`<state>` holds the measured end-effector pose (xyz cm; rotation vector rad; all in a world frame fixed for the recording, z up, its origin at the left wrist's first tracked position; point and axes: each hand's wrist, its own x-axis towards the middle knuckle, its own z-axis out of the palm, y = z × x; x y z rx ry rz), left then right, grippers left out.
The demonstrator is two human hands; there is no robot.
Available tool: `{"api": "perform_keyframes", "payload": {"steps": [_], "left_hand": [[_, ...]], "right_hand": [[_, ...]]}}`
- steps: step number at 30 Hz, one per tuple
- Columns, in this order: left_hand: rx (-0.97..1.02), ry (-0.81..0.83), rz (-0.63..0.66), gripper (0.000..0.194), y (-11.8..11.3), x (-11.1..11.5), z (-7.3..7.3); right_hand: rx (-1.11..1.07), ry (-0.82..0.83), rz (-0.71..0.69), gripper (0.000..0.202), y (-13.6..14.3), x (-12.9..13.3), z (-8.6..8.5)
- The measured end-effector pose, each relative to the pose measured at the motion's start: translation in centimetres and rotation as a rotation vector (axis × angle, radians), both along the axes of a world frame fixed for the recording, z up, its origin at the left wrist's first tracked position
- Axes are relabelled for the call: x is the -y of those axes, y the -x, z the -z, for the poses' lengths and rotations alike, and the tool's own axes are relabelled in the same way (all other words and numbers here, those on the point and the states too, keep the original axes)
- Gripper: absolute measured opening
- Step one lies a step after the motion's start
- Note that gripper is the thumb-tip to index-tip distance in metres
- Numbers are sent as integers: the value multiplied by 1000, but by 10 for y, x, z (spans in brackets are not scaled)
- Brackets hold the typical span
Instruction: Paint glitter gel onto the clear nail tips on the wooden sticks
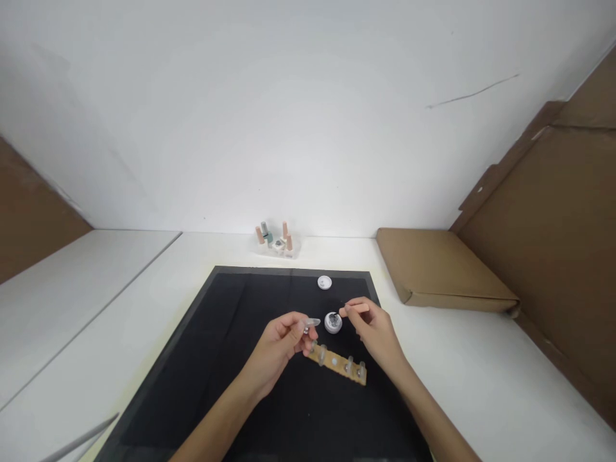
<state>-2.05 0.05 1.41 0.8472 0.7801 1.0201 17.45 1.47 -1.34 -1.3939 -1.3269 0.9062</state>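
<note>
Nail tip (314, 322), clear and long, sits in our left hand (285, 339), above the black mat (231, 359) and just left of the open white pot (333, 330). We pinch it between thumb and fingers at its left end, with a small shiny bit beneath it, and its free end points right. Our right hand (375, 327) grasps the peach handle of a brush (359, 309) in its fingers, tilted so that the dark tip reaches left over the pot. We see silvery grey stuff inside the pot, but we cannot tell whether the brush touches it.

Nearer to us, a tan strip (341, 365) lies slantwise on the mat, carrying more clear nail tips (323, 355) toward both ends and a white dot between them. Our left fingers overlap its left end in view; we cannot tell if they touch it. A white lid (325, 282) lies on the mat beyond the pot. Farther off, on the white desk (135, 276), a clear tray (276, 254) holds small bottles with peach and grey caps, and to the right lies a flat cardboard box (437, 266).
</note>
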Motion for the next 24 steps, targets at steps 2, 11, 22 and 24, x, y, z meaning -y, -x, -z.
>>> {"api": "perform_keyframes", "payload": {"steps": [2, 11, 22, 24], "left_hand": [[2, 0, -2, 31, 0, 0, 0], [19, 13, 4, 30, 0, 0, 2], [55, 36, 39, 28, 1, -2, 6], [58, 45, 38, 28, 1, -2, 6]], "right_hand": [[-17, 17, 2, 26, 0, -2, 2], [-88, 127, -16, 38, 2, -6, 11], [-261, 232, -9, 38, 5, -8, 13], [-286, 233, 3, 39, 4, -9, 11]]}}
